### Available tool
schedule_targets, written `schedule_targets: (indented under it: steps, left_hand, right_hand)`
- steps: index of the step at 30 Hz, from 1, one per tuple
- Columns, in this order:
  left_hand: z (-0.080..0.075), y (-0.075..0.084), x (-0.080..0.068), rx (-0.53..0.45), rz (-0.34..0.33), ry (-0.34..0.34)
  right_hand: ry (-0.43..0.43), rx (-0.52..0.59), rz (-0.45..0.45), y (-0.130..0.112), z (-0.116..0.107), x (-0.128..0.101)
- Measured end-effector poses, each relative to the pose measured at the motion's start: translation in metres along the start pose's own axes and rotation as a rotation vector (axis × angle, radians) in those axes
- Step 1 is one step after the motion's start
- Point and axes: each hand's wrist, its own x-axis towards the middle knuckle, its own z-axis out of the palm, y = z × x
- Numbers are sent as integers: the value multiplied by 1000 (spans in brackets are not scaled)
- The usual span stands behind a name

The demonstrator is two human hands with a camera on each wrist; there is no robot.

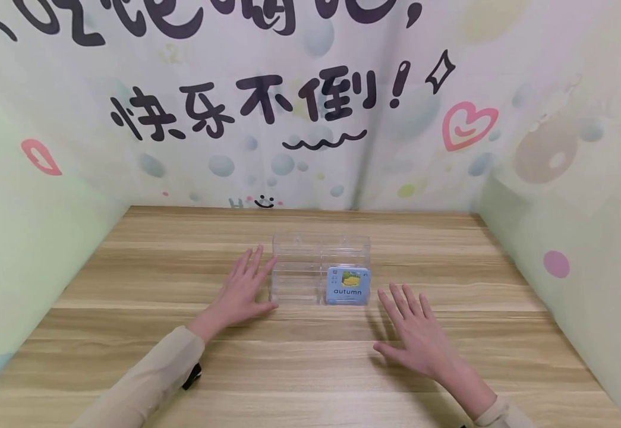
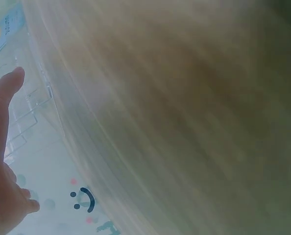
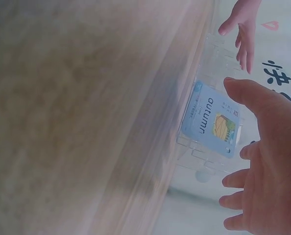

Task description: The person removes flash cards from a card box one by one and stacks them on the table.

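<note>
A clear plastic organiser (image 1: pixel 296 267) with two compartments stands in the middle of the wooden table (image 1: pixel 128 333). Its right compartment holds a blue card (image 1: pixel 347 286) with a yellow picture and the word "autumn"; the card (image 3: pixel 211 120) also shows in the right wrist view. My left hand (image 1: pixel 243 288) lies flat on the table with straight fingers, its fingertips at the organiser's left wall. My right hand (image 1: pixel 414 333) lies flat and spread on the table, just right of and nearer than the organiser, not touching it. Neither hand holds anything.
A printed backdrop (image 1: pixel 310 107) with black characters, bubbles and a pink heart closes the back and both sides of the table. The left wrist view shows blurred wood (image 2: pixel 184 112), the clear organiser (image 2: pixel 30 105) and a small smiley (image 2: pixel 84 199).
</note>
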Motion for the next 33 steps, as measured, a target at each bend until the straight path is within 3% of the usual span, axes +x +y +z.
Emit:
schedule_targets:
  steps: [15, 33]
  left_hand:
    - [5, -2, 2, 1, 13, 38]
    - [8, -1, 2, -18, -10, -48]
  right_hand:
    - [-1, -6, -13, -1, 0, 1]
    - [30, -21, -34, 0, 3, 1]
